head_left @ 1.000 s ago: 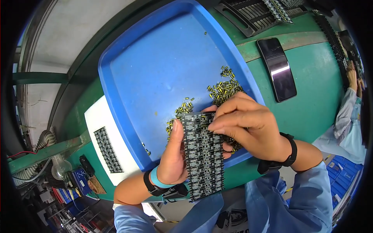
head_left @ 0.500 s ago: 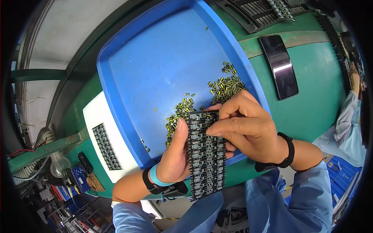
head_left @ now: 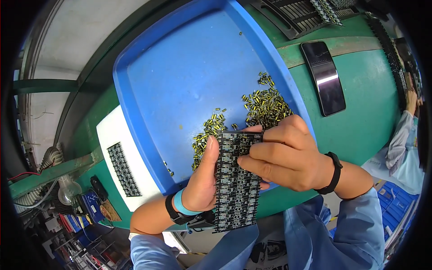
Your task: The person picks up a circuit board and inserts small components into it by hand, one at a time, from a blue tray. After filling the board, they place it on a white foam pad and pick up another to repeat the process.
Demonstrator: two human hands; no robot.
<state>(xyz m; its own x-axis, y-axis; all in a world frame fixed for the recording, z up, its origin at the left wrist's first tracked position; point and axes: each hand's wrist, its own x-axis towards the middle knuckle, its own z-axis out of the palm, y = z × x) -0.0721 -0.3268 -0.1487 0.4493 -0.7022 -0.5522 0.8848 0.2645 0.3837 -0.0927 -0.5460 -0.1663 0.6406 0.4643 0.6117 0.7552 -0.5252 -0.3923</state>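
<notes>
Nearest the body, a long rectangular black-and-grey panel of small circuit boards (head_left: 236,198) is held lengthwise above the desk's near edge, its far end overlapping the near wall of the tray beyond. The left hand (head_left: 201,191) is clamped on this panel: the thumb lies along the left long edge, the palm sits beside it, and fingers pass beneath to show at the right edge. This grip appears chosen to support the panel from below while leaving its upper face exposed.

The right hand (head_left: 290,162) is over the panel's far right portion, thumb and forefinger together at its surface. Whether a part is pinched between them cannot be told. The panel therefore lies directly below the right fingertips and within the left palm.

Beyond is a shallow blue plastic tray (head_left: 171,76). Small yellow-and-black cylindrical components with wire leads (head_left: 268,105) lie heaped near its right wall and near-left portion, probably for short reach.

Left of the tray, a flat white slab (head_left: 146,180) carries a smaller black-and-grey panel (head_left: 123,170). Toward the right side of the green desk (head_left: 364,94) lies a black smartphone (head_left: 323,78); at the far edge stands a black slotted rack (head_left: 288,22). Farthest right, a co-worker's hand (head_left: 411,101) is visible.
</notes>
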